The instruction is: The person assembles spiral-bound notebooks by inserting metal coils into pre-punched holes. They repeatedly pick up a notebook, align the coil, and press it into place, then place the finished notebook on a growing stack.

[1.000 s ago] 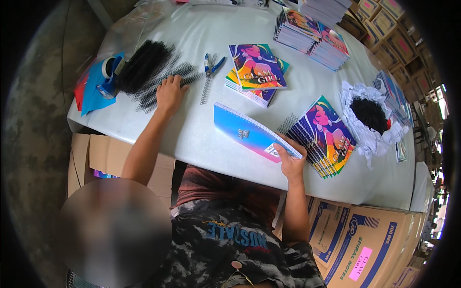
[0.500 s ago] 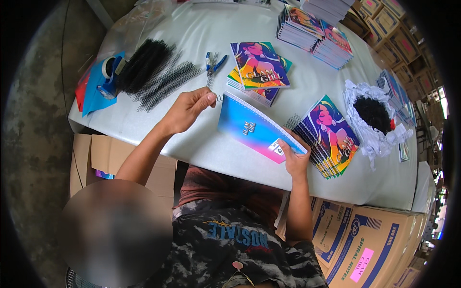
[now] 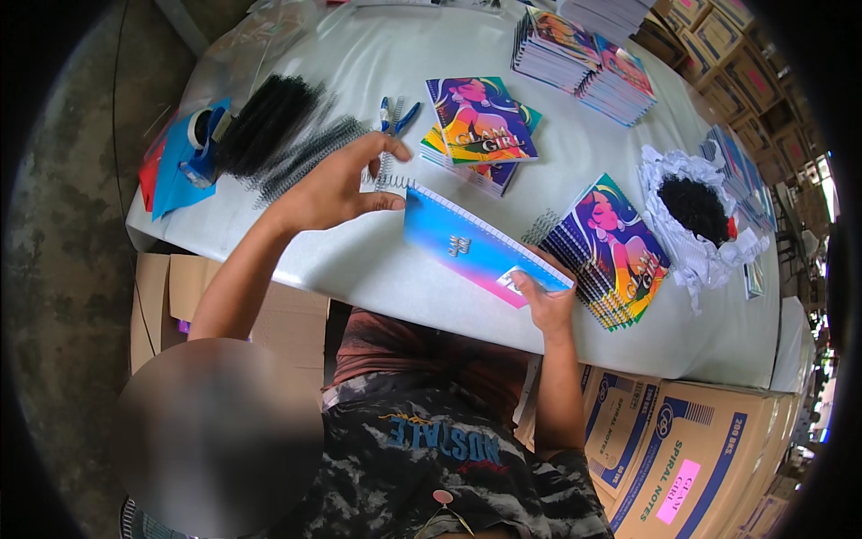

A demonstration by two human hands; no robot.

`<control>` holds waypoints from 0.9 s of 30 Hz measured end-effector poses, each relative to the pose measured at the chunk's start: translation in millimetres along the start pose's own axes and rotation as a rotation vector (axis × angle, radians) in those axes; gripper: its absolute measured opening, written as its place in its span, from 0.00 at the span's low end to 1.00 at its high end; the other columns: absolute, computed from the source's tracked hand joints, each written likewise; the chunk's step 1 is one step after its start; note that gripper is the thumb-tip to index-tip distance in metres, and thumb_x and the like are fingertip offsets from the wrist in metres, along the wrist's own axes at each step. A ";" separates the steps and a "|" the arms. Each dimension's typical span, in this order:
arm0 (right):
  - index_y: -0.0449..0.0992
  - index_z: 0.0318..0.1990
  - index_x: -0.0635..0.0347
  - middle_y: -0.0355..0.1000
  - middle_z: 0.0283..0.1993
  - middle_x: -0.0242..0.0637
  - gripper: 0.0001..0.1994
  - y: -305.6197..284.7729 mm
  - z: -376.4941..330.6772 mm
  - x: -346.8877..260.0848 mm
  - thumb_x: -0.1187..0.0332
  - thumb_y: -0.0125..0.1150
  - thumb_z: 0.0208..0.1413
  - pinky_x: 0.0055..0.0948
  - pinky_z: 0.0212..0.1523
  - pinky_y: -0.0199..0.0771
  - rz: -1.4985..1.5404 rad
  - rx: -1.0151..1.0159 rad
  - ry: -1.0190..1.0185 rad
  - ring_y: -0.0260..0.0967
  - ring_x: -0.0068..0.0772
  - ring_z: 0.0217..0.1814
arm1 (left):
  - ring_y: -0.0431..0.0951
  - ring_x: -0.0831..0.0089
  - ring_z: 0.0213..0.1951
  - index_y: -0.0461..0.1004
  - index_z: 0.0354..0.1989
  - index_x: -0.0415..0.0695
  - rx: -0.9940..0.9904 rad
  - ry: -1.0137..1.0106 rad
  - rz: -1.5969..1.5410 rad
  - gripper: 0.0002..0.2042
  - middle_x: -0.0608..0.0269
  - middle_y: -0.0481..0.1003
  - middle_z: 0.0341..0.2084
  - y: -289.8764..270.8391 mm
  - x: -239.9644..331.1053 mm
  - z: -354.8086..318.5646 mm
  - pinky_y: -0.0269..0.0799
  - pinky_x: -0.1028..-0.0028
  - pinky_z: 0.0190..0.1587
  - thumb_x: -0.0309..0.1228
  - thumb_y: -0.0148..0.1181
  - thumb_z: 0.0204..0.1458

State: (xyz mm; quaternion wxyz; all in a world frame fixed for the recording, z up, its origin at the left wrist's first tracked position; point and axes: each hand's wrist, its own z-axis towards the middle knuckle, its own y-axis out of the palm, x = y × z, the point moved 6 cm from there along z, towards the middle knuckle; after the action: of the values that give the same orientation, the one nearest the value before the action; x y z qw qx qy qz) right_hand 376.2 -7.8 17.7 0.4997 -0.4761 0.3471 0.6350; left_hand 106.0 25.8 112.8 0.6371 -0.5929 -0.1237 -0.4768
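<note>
My right hand (image 3: 549, 304) grips a blue-to-pink notebook (image 3: 467, 241) by its right end, thumb on top beside a white label. Along the notebook's far edge runs a row of binding holes. A wire spiral coil (image 3: 395, 181) sticks out past its upper left corner. Around the coil's free end my left hand (image 3: 337, 184) is open, thumb and index finger spread apart. Past those fingers lie blue-handled pliers (image 3: 395, 117). To the right of the notebook rests a fanned row of spiral notebooks (image 3: 615, 242) with colourful illustrated covers.
Black coils (image 3: 274, 126) and thinner grey coils (image 3: 314, 157) lie at left, near a blue tape dispenser (image 3: 199, 157). Notebook stacks (image 3: 480, 121) stand beyond, with taller stacks (image 3: 584, 63) far right. Crumpled white paper (image 3: 660, 180) surrounds black scraps. Cartons (image 3: 673, 449) sit below the table.
My left hand has opened from a pinch at the coil's end, thumb and index finger spreading apart. My right hand still holds the notebook in nearly the same place.
</note>
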 end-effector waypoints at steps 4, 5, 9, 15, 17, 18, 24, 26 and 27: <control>0.74 0.44 0.69 0.75 0.42 0.44 0.12 11.0 -0.7 -9.9 0.79 0.57 0.50 0.21 0.38 0.71 -0.174 -0.052 -0.091 0.73 0.26 0.35 | 0.68 0.67 0.41 0.72 0.41 0.43 -0.195 0.007 0.506 0.15 0.59 0.70 0.41 -0.2 24.7 0.6 0.60 0.68 0.50 0.35 0.61 0.46; 0.74 0.44 0.69 0.75 0.42 0.44 0.13 13.9 0.2 -14.6 0.78 0.57 0.50 0.21 0.38 0.71 -0.246 -0.071 -0.138 0.74 0.28 0.36 | 0.68 0.67 0.42 0.71 0.44 0.44 -0.276 -0.021 0.592 0.18 0.59 0.71 0.42 3.0 28.4 1.5 0.60 0.68 0.51 0.37 0.61 0.45; 0.74 0.44 0.68 0.74 0.44 0.47 0.14 18.9 -7.6 -15.7 0.80 0.55 0.47 0.24 0.44 0.72 -0.276 -0.003 -0.272 0.74 0.36 0.45 | 0.57 0.51 0.58 0.59 0.57 0.40 0.396 0.258 1.037 0.39 0.47 0.59 0.56 6.5 48.7 -12.8 0.44 0.53 0.60 0.52 0.61 0.39; 0.73 0.46 0.68 0.74 0.44 0.46 0.16 31.9 -22.3 -18.0 0.78 0.54 0.47 0.27 0.45 0.72 -0.283 0.016 -0.374 0.74 0.38 0.45 | 0.29 0.43 0.65 0.41 0.62 0.27 0.505 0.516 1.066 0.53 0.32 0.36 0.63 65.3 -17.6 -58.8 0.20 0.45 0.61 0.69 0.38 0.44; 0.74 0.46 0.68 0.74 0.44 0.46 0.16 44.2 -28.0 -22.9 0.77 0.55 0.46 0.27 0.45 0.72 -0.237 0.006 -0.371 0.74 0.39 0.44 | 0.25 0.46 0.65 0.37 0.62 0.26 0.743 0.393 0.900 0.54 0.32 0.34 0.63 29.1 -16.2 -53.2 0.17 0.42 0.59 0.70 0.34 0.44; 0.74 0.45 0.68 0.74 0.43 0.46 0.15 50.3 -31.0 -23.8 0.75 0.57 0.47 0.28 0.45 0.72 -0.308 -0.035 -0.319 0.74 0.40 0.44 | 0.23 0.47 0.65 0.35 0.62 0.27 0.791 0.283 0.788 0.55 0.33 0.33 0.63 15.6 -25.0 -51.6 0.16 0.39 0.57 0.71 0.33 0.44; 0.75 0.44 0.69 0.74 0.42 0.49 0.14 50.8 -36.7 -32.2 0.76 0.57 0.48 0.30 0.44 0.74 -0.370 0.022 -0.427 0.75 0.41 0.43 | 0.34 0.48 0.66 0.38 0.62 0.26 0.697 0.462 0.735 0.55 0.36 0.38 0.63 37.2 -56.8 -82.2 0.14 0.41 0.58 0.72 0.30 0.44; 0.74 0.44 0.69 0.74 0.41 0.51 0.15 60.0 -38.2 -38.2 0.76 0.60 0.46 0.31 0.41 0.75 -0.307 -0.025 -0.475 0.75 0.43 0.42 | 0.34 0.45 0.65 0.38 0.63 0.28 0.741 0.361 0.630 0.54 0.35 0.36 0.63 16.9 -87.2 -97.1 0.14 0.42 0.59 0.72 0.30 0.44; 0.74 0.44 0.69 0.74 0.41 0.52 0.16 62.5 -35.7 -38.9 0.76 0.61 0.45 0.32 0.41 0.75 -0.299 -0.054 -0.535 0.75 0.43 0.42 | 0.34 0.44 0.65 0.39 0.63 0.29 0.644 0.365 0.693 0.54 0.35 0.36 0.63 43.6 -74.5 -85.3 0.15 0.44 0.59 0.72 0.31 0.43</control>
State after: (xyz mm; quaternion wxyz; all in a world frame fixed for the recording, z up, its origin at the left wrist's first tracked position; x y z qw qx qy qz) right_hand 326.9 -68.5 41.5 0.6484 -0.3509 0.1126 0.6662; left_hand 65.8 -21.2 8.5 0.9197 -0.2794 0.0530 -0.2708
